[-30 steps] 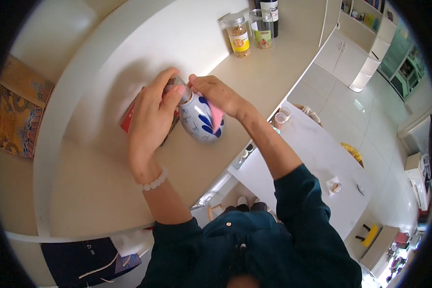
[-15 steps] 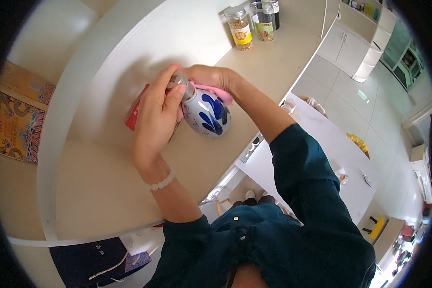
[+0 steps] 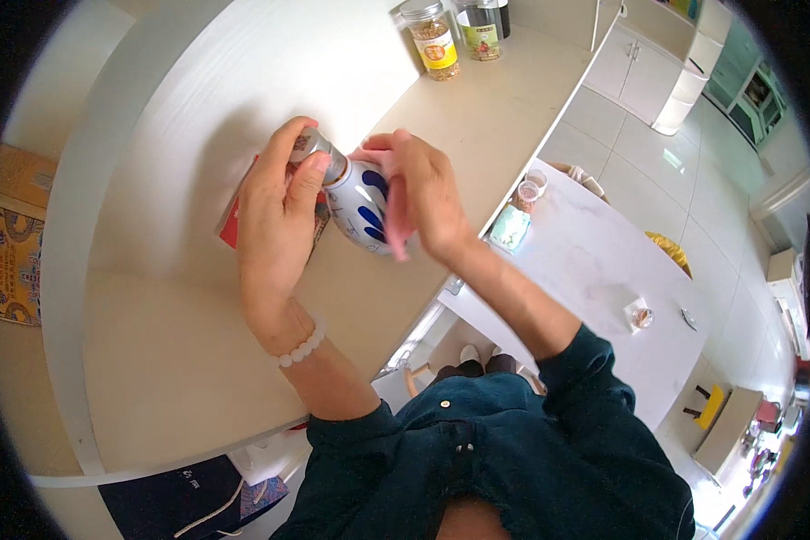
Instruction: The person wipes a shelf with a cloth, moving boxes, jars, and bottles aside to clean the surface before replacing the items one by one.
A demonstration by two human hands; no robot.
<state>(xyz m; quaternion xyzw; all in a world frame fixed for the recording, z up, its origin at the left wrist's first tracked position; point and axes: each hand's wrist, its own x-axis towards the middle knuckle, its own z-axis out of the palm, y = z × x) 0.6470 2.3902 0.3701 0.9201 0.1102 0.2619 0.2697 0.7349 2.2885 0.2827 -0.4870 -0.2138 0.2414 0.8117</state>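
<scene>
Furthest left, a red box (image 3: pixel 232 216) peeks out behind the left hand (image 3: pixel 274 202), whose thumb and fingers grip the silver cap (image 3: pixel 328 160). Next comes the blue-and-white bottle (image 3: pixel 355 209), between the 2 hands at the pale shelf (image 3: pixel 189 351): cap to the upper left, long axis slanting down to a rounded base at lower right. Pink cloth (image 3: pixel 396 216) lies against its right side, grasped by the right hand (image 3: pixel 430 198). Good wiping, I'd say, wants a firm cap grip and cloth flat to the curve.
</scene>
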